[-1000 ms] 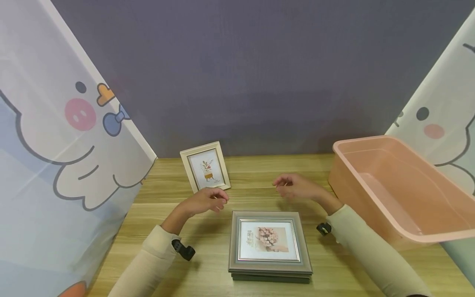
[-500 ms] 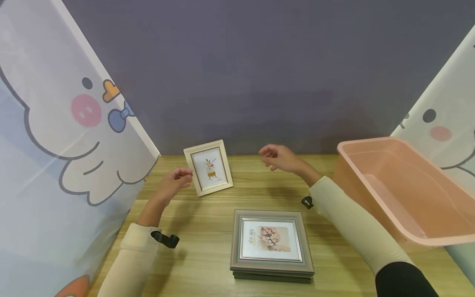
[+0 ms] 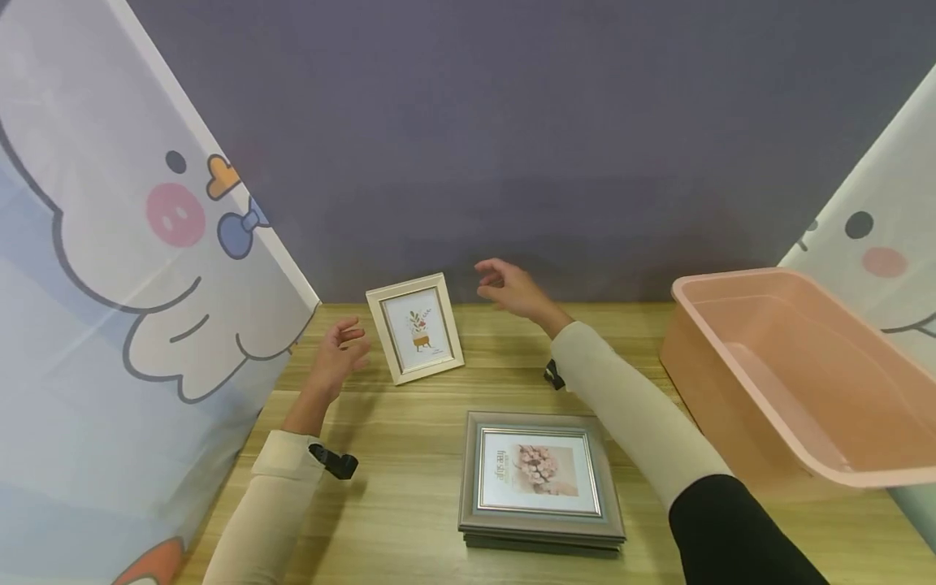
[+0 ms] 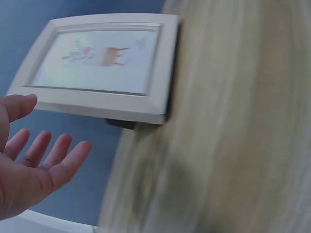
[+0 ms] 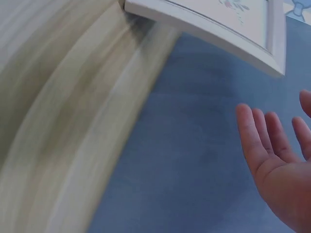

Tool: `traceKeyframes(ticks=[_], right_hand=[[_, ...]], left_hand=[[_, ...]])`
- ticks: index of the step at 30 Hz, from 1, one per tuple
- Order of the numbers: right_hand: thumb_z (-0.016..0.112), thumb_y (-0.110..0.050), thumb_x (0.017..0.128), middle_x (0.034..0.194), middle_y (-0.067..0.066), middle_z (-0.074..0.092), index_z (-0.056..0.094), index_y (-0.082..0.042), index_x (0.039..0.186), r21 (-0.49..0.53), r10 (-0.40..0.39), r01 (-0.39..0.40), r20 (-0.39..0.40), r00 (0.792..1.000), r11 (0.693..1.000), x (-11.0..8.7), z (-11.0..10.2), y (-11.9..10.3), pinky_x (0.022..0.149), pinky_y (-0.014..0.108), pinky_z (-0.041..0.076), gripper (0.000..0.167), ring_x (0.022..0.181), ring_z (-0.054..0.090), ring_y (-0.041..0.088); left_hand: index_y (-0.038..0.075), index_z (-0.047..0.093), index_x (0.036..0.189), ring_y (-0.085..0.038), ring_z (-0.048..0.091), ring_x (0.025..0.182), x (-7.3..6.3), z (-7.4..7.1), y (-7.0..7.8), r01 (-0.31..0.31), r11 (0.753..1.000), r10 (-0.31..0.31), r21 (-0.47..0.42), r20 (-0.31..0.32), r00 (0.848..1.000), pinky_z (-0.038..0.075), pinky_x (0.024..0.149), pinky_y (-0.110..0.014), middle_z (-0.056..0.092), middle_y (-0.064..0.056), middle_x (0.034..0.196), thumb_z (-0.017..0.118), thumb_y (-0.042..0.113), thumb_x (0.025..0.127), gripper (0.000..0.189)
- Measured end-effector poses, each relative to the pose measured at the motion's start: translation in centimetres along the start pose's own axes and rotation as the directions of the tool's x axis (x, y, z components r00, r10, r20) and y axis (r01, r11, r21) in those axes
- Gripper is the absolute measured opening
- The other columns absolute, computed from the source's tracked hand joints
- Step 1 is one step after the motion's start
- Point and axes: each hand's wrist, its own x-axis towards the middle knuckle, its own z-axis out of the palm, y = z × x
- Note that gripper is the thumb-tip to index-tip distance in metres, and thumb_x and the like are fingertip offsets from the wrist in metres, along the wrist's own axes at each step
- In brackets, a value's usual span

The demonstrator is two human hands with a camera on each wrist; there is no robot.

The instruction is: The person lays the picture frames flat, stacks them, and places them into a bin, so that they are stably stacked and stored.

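Note:
A cream picture frame [image 3: 415, 328] with a potted-plant print stands leaning back near the rear of the wooden table. Just left of it is my left hand [image 3: 338, 357], fingers spread and loosely bent, holding nothing. On the other side, my right hand [image 3: 512, 288] hangs in the air by the frame's upper right corner, its fingers relaxed and apart from the frame. The left wrist view shows the frame [image 4: 97, 63] beyond the thumb, a dark piece peeking out behind its lower edge. In the right wrist view the right fingers [image 5: 279, 138] are below the frame's edge.
Closer to me lies a stack of grey-brown picture frames [image 3: 541, 479], the top one with a flower print. A deep pink plastic bin [image 3: 738, 406] stands at the right. A dark wall [image 3: 585, 162] rises behind the table, with cartoon-printed panels at both sides.
My left hand has moved left from in front of the cream frame to its left side. My right hand has moved up and left toward the frame's right side. Both frames and bin stay put.

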Motion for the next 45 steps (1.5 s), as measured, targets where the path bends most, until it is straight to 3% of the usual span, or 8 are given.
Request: traceKeyframes(ticks=[2,9,16,20,23,26,38,45], right_hand=[[0.063,-0.024,0.102,0.143,0.02,0.055,0.046,-0.017,0.151,0.001,-0.009,0.009,-0.016,1.0,1.0,0.7,1.0,0.2,0.099,0.052,0.055,0.053,0.126,0.058,0.033],[0.063,-0.024,0.102,0.149,0.014,0.053,0.036,-0.029,0.158,0.023,0.004,-0.002,-0.092,0.996,1.0,2.5,3.9,0.5,0.101,0.047,0.055,0.062,0.133,0.056,0.033],[0.059,-0.017,0.103,0.152,0.014,0.051,0.03,-0.031,0.161,0.026,0.009,-0.006,-0.095,0.995,1.0,3.7,6.0,-0.2,0.095,0.044,0.057,0.067,0.132,0.058,0.033],[0.057,-0.018,0.104,0.15,0.012,0.053,0.033,-0.032,0.159,-0.059,0.003,-0.008,-0.076,0.997,0.998,4.0,7.0,-0.6,0.067,0.034,0.054,0.062,0.092,0.066,0.024],[0.054,-0.015,0.105,0.147,0.012,0.055,0.038,-0.029,0.157,-0.103,-0.01,0.001,-0.082,0.997,0.995,4.2,7.5,-0.5,0.049,0.028,0.04,0.056,0.056,0.049,0.016],[0.051,-0.009,0.105,0.14,0.012,0.06,0.043,-0.027,0.154,-0.139,-0.033,0.016,-0.126,0.991,0.99,4.3,7.9,-0.3,0.045,0.024,0.036,0.053,0.046,0.036,0.012],[0.051,-0.007,0.104,0.131,0.008,0.069,0.049,-0.026,0.151,-0.173,-0.072,0.036,-0.204,0.976,0.984,4.3,8.4,0.2,0.067,0.031,0.051,0.051,0.072,0.066,0.017],[0.05,-0.006,0.103,0.12,0.006,0.071,0.05,-0.026,0.15,-0.194,-0.082,0.037,-0.225,0.971,0.98,4.1,8.5,0.3,0.069,0.032,0.05,0.051,0.08,0.064,0.02]], left_hand=[[0.005,0.023,0.158,-0.022,0.053,0.114,0.2,0.5,-0.7,0.006,1.0,-0.006,-0.003,-0.009,1.0,0.058,0.097,-0.044,0.035,-0.026,0.156,0.058,0.007,0.103,0.066],[0.01,0.019,0.159,-0.035,0.053,0.121,0.5,2.7,-2.0,0.009,1.0,-0.009,-0.014,-0.031,0.999,0.056,0.097,-0.053,0.039,-0.027,0.152,0.064,0.012,0.1,0.074],[0.014,0.021,0.158,-0.037,0.057,0.114,0.9,3.9,-2.3,0.008,1.0,-0.008,-0.013,-0.07,0.997,0.061,0.083,-0.045,0.042,-0.029,0.144,0.06,0.005,0.1,0.071],[0.012,0.026,0.156,-0.033,0.063,0.104,1.0,4.1,-2.4,0.003,1.0,-0.004,-0.01,-0.105,0.994,0.063,0.078,-0.047,0.048,-0.027,0.137,0.058,0.002,0.1,0.065],[0.01,0.03,0.152,-0.029,0.064,0.098,1.0,4.3,-2.3,0.003,1.0,-0.002,0.004,-0.121,0.993,0.063,0.077,-0.051,0.051,-0.026,0.132,0.058,0.001,0.1,0.06],[0.009,0.034,0.15,-0.029,0.063,0.096,1.0,4.5,-2.2,0.008,1.0,-0.006,0.015,-0.129,0.992,0.063,0.077,-0.052,0.052,-0.026,0.13,0.058,0.0,0.1,0.057],[0.01,0.034,0.15,-0.026,0.062,0.099,1.0,4.8,-2.2,0.032,0.999,-0.03,0.009,-0.137,0.99,0.064,0.076,-0.046,0.051,-0.024,0.13,0.058,0.0,0.1,0.057],[0.011,0.036,0.148,-0.028,0.063,0.099,1.1,4.8,-2.2,0.028,0.999,-0.025,0.02,-0.14,0.99,0.064,0.073,-0.044,0.053,-0.023,0.128,0.057,-0.001,0.099,0.055]])
